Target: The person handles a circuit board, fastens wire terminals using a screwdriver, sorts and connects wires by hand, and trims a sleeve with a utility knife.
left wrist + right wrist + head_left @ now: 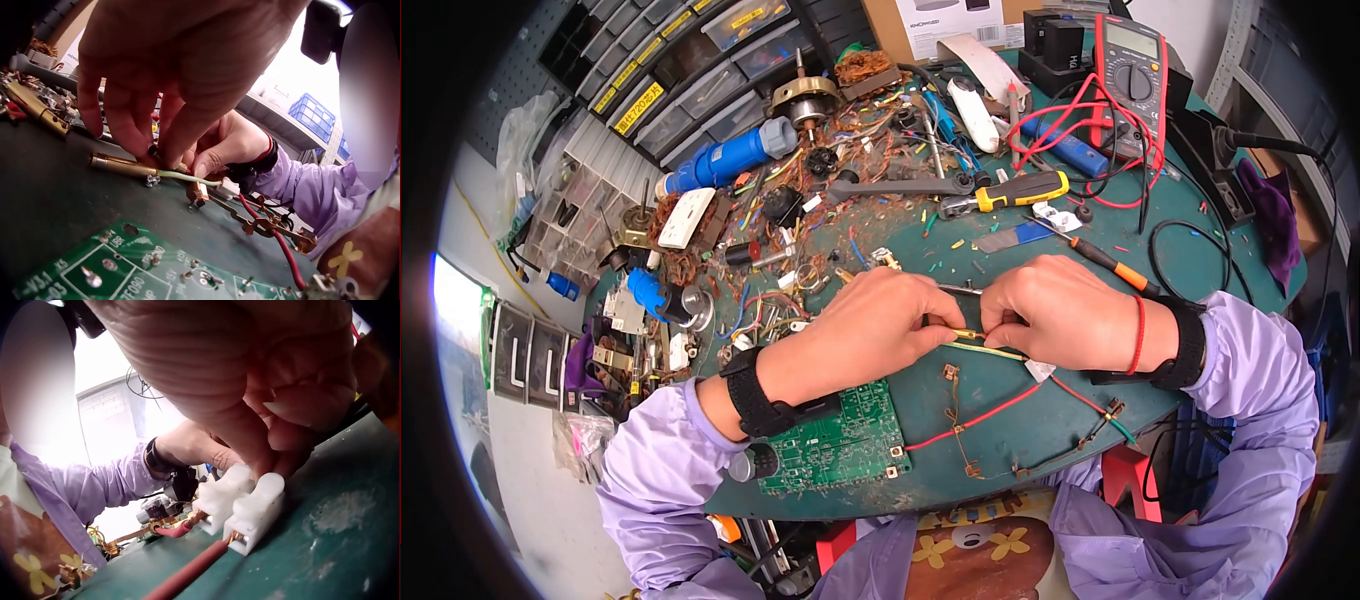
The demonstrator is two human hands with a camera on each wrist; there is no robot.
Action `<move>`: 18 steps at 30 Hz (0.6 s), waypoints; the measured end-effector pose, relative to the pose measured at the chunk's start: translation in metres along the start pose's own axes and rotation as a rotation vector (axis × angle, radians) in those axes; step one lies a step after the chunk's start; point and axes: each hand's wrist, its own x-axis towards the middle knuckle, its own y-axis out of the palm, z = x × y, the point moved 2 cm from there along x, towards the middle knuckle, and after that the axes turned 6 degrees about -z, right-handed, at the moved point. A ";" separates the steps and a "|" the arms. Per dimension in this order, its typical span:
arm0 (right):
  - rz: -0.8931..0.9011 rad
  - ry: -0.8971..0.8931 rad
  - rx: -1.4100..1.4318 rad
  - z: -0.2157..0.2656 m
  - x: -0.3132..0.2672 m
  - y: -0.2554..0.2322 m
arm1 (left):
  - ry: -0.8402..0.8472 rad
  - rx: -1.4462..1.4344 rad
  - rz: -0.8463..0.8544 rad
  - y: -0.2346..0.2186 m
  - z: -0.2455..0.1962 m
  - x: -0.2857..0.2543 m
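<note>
Smooth, glossy brass-coloured metal is seen on the tube [124,165], matt green on the scuffed tabletop [1090,420], smooth white plastic on the connector [256,512], and creased lilac cloth on the sleeves [665,480].

In the head view, a small brass-coloured piece [966,333] is pinched, mostly hidden. Just beside it, toward 6 o'clock, a slim brass tube [125,165] is met at one end by a yellow-green wire [190,177], led toward 4 o'clock to a white connector [1040,371]. Bare-ended red wires [194,569] are seated there, directed toward 8 and 4 o'clock.
</note>
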 end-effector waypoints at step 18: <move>0.030 0.036 -0.059 0.004 0.003 0.000 | 0.021 -0.024 -0.034 0.006 0.003 0.006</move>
